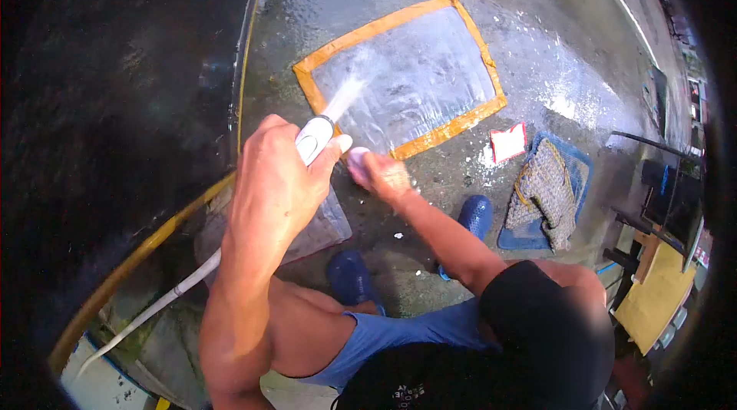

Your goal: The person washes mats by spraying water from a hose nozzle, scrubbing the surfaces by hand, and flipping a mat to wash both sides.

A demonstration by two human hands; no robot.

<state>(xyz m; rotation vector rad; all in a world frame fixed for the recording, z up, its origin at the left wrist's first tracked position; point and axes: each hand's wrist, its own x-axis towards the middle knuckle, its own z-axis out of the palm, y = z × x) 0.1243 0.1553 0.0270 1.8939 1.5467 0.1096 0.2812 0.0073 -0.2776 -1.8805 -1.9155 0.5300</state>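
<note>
My left hand (272,168) is wrapped round a white spray handle (315,140) with a hose (180,287) trailing to the lower left. Water sprays from its tip onto a grey mat with an orange border (399,145), flat on the wet ground. Just right of the handle, my right hand (378,173) is closed on a small pale purple object (358,166), blurred by motion; what it is I cannot make out.
A red-and-white packet (507,143) lies right of the mat, with white powder around it. Beyond it a grey woven cloth (546,191) rests on a blue mat (581,157). Another mat (326,226) lies beneath my left arm. A yellow-edged kerb (146,243) runs along the left.
</note>
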